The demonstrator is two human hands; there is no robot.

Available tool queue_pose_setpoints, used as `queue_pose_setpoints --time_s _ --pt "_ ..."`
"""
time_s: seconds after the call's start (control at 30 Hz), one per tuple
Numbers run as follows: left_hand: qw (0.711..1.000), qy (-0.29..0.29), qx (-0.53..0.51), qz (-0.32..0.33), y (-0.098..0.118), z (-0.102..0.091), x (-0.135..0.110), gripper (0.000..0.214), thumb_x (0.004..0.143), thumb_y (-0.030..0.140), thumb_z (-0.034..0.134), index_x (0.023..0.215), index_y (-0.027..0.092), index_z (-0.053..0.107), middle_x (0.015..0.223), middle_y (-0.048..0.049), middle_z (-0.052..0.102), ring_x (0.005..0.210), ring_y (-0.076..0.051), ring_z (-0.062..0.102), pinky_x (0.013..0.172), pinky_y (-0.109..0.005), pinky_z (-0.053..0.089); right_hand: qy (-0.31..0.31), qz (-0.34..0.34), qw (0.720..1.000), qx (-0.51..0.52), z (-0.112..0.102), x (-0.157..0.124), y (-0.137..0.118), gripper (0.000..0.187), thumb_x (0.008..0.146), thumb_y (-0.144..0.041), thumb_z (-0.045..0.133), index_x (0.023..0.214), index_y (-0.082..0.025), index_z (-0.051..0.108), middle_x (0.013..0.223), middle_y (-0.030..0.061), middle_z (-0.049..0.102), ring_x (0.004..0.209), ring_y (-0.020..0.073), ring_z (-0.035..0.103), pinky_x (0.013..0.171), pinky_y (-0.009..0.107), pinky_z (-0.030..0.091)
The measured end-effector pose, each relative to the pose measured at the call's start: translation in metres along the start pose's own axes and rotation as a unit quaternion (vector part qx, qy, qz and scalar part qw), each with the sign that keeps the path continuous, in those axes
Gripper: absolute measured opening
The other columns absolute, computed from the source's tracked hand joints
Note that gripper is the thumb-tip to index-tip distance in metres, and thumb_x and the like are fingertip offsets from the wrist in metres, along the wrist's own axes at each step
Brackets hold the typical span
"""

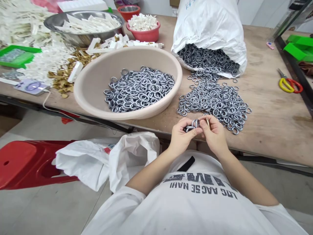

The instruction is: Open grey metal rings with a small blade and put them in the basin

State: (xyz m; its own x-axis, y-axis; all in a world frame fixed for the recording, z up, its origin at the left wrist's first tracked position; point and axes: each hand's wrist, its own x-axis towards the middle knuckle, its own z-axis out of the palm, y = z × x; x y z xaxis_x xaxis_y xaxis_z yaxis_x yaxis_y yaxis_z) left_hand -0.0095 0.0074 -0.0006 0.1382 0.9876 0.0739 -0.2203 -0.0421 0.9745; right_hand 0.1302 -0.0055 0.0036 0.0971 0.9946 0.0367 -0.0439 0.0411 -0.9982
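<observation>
My left hand (182, 135) is closed around several dark grey rings (189, 128), held just over the table's front edge. Touching it, my right hand (214, 133) pinches a thin pale pointed tool (207, 121) near one of the rings; its exact kind is too small to make out. Right behind both hands lies a loose heap of the same grey rings (212, 101). To the left of the heap, a large beige basin (84, 86) holds many more rings.
A white sack (210, 23) spills rings at the back. Scissors (290, 84) with red and yellow handles lie right. Farther left stand a steel bowl (56, 26), a red bowl (144, 35) and a green tray (26, 58). Below are a red stool (19, 160) and white bags (132, 153).
</observation>
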Motion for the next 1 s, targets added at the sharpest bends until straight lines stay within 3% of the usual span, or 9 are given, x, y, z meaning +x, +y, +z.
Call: queue_pose_setpoints --time_s 0.07,0.17,0.43,0.57,0.63,0.73,0.83,1.0 --pt "0.997 -0.018 0.062 0.048 0.004 -0.003 0.0 0.014 0.07 0.029 0.084 0.077 0.021 0.075 0.08 -0.0021 0.062 0.081 -0.017 0.054 0.078 -0.027 0.044 -0.03 0.012 0.999 -0.013 -0.006 0.002 -0.007 0.029 0.083 -0.047 0.072 0.095 -0.022 0.063 0.082 -0.0008 0.059 0.061 0.0094 0.048 0.048 0.02 0.04" --pt "0.989 -0.053 0.119 0.077 0.008 -0.005 0.0 0.009 0.073 0.03 0.081 0.079 0.024 0.077 0.079 -0.0032 0.06 0.081 -0.019 0.054 0.079 -0.029 0.044 -0.064 0.041 0.997 0.0 -0.011 0.004 -0.012 0.03 0.077 -0.043 0.078 0.088 -0.02 0.062 0.073 -0.0036 0.056 0.056 0.0079 0.046 0.047 0.02 0.039" --pt "0.995 -0.069 0.054 0.049 0.004 -0.008 0.003 0.016 0.074 0.036 0.081 0.082 0.023 0.079 0.086 -0.0046 0.058 0.082 -0.018 0.056 0.075 -0.029 0.047 -0.039 0.018 0.996 0.08 -0.003 -0.002 0.005 0.028 0.086 -0.046 0.069 0.098 -0.023 0.06 0.083 -0.0013 0.062 0.055 0.0083 0.047 0.048 0.021 0.041" --pt "0.991 -0.077 0.075 0.081 0.0 -0.015 0.007 0.019 0.077 0.038 0.079 0.084 0.021 0.077 0.086 -0.0045 0.058 0.082 -0.018 0.057 0.071 -0.029 0.047 -0.019 -0.078 0.995 -0.063 -0.012 -0.004 0.0 0.024 0.093 -0.045 0.061 0.101 -0.023 0.062 0.087 0.0015 0.063 0.07 0.013 0.055 0.062 0.026 0.044" --pt "0.986 -0.084 0.101 0.103 0.0 -0.017 0.008 0.017 0.079 0.037 0.077 0.085 0.02 0.076 0.085 -0.0041 0.058 0.082 -0.017 0.058 0.071 -0.029 0.047 -0.026 -0.142 0.972 -0.186 -0.019 -0.007 -0.008 0.022 0.097 -0.042 0.055 0.097 -0.022 0.063 0.086 0.0027 0.063 0.077 0.0153 0.056 0.07 0.029 0.044" --pt "0.978 -0.089 0.134 0.133 0.002 -0.019 0.01 0.018 0.08 0.037 0.076 0.083 0.019 0.074 0.083 -0.0037 0.059 0.08 -0.017 0.057 0.072 -0.029 0.047 -0.071 -0.188 0.929 -0.311 -0.024 -0.013 -0.019 0.024 0.1 -0.037 0.049 0.089 -0.021 0.063 0.077 0.0022 0.06 0.072 0.0154 0.053 0.068 0.03 0.039" --pt "0.971 -0.088 0.151 0.165 0.003 -0.018 0.011 0.018 0.081 0.037 0.076 0.083 0.019 0.073 0.082 -0.0029 0.06 0.078 -0.015 0.056 0.073 -0.029 0.046 -0.088 -0.204 0.912 -0.344 -0.024 -0.018 -0.023 0.026 0.1 -0.035 0.048 0.083 -0.02 0.061 0.071 0.0004 0.055 0.066 0.014 0.049 0.063 0.029 0.034" --pt "0.964 -0.084 0.164 0.189 0.002 -0.016 0.009 0.016 0.082 0.034 0.075 0.082 0.018 0.072 0.082 -0.0024 0.059 0.078 -0.015 0.055 0.072 -0.027 0.045 -0.106 -0.191 0.916 -0.337 -0.023 -0.015 -0.017 0.033 0.102 -0.037 0.045 0.076 -0.02 0.056 0.067 -0.0012 0.052 0.063 0.0127 0.047 0.061 0.029 0.031"
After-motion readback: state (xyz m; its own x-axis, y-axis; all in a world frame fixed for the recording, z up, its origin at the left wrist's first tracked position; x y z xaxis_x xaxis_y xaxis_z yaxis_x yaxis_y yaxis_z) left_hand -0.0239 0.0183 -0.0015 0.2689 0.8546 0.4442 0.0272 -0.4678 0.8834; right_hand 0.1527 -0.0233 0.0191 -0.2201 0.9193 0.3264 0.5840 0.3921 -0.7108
